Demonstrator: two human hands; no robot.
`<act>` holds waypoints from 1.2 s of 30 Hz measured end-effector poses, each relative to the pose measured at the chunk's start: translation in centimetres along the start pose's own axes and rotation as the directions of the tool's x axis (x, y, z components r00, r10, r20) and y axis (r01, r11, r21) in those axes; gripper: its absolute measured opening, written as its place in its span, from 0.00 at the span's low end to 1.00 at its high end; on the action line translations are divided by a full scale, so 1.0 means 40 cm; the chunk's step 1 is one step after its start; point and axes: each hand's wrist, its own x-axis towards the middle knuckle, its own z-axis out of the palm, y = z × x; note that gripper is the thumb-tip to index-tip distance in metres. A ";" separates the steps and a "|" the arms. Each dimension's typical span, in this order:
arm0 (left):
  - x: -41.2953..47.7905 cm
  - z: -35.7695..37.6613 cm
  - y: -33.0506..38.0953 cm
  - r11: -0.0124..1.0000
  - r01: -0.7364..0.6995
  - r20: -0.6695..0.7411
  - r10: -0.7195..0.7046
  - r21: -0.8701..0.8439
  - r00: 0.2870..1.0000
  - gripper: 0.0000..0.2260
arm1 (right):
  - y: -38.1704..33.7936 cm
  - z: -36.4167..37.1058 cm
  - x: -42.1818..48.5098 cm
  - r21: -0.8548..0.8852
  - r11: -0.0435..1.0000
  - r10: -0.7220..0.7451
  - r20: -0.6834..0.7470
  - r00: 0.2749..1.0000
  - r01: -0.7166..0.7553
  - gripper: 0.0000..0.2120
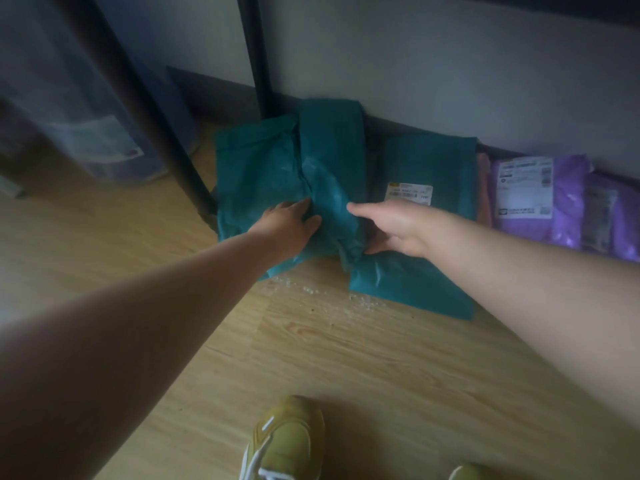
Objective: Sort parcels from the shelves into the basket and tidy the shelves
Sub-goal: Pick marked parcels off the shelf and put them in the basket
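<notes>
On the light wood-laminate floor (346,358), against the wall, lies a crumpled teal plastic mailer parcel (329,199) between two flatter teal ones. The left hand (287,223) rests on it with fingers straight. The right hand (391,226) pinches its right edge between thumb and fingers. Purple plastic parcels (568,202) lie further right.

Dim bluish light, soft blur throughout, dark vignetted corners, wide-angle bending at edges
</notes>
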 end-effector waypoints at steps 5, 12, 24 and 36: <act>-0.002 -0.023 0.014 0.972 0.089 0.012 -0.088 -0.219 0.996 0.23 | -0.012 0.011 0.021 0.129 0.992 0.012 -0.012 1.000 -0.010 0.20; -0.017 -0.048 0.006 0.921 -0.023 -0.008 0.022 -0.389 1.000 0.21 | -0.023 0.046 0.009 0.361 0.933 -0.025 0.027 0.999 0.014 0.16; -0.019 -0.046 0.094 0.646 -0.070 -0.204 -0.135 -0.760 0.970 0.11 | -0.024 -0.079 -0.143 0.201 0.962 -0.131 -0.255 0.958 0.185 0.12; -0.057 -0.015 0.252 0.174 0.196 0.206 0.041 -0.965 0.978 0.25 | 0.132 -0.127 -0.289 -0.492 0.773 -0.558 -0.226 0.798 0.401 0.33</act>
